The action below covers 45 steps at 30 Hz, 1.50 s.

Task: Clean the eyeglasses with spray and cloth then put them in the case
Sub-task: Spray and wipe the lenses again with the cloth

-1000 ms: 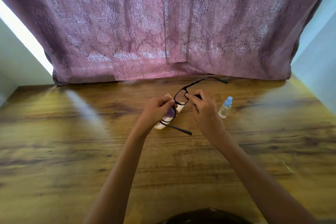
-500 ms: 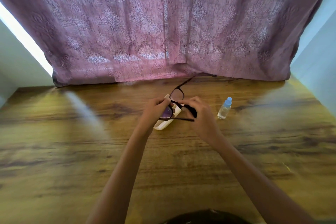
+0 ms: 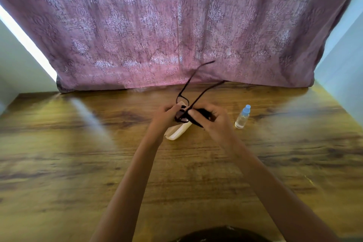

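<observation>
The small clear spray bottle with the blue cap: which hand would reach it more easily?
Probably the right hand: the spray bottle stands just beside it, while the left hand is farther off, across the black eyeglasses.

One eyeglasses, case, bottle.

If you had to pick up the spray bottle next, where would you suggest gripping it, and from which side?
Grip the spray bottle around its clear body, below the blue cap, coming from its right or from above. It stands upright on the table with bare wood around it, and the right hand is the nearer one, though it is busy with the glasses, so a sideways wrap should probably keep it from tipping.
</observation>
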Motion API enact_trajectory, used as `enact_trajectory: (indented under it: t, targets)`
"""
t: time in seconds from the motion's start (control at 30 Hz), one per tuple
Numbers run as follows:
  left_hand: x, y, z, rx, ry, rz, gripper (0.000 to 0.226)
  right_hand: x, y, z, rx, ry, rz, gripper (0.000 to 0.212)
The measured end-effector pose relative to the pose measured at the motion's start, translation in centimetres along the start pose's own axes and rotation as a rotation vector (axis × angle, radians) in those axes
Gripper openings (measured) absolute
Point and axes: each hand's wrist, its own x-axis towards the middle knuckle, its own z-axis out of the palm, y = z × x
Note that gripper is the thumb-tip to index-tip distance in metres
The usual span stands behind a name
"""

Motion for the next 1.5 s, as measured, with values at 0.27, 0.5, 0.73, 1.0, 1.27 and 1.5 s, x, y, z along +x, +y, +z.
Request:
enact_trajectory:
  t: [0.27,0.5,0.73,1.0,1.27,1.5]
  targets:
    - [-1.6,-0.2,-0.8,0.404,0.332,0.447,0.035,1.2,-0.8,-0.9,0.370,0.124,0.250,0.012]
    - [-3.1,1.4,-0.5,0.511,-0.054,0.599,0.017,1.4,-1.0,-0.8,0.526,0.133,0.353,0.010]
    - [-3.0,2.1,0.0,0.567,0.023,0.663,0.019,1.0,-0.3,-1.2,0.344,0.207,0.283,0.017]
    - [-2.6,2.0,0.1,0.602,0.048,0.665,0.018,0.8,-1.4,-1.0,-0.339,0.246,-0.394,0.021]
    - [-2.5,1.8,-0.4,0.609,0.048,0.701,0.017,2.1,0.0,-1.0,-0.756,0.025,-0.678,0.029]
    - [-2.9,2.1,-0.5,0.631,0.078,0.757,0.016,2.8,-0.2,-1.2,-0.980,0.024,-0.733,0.022]
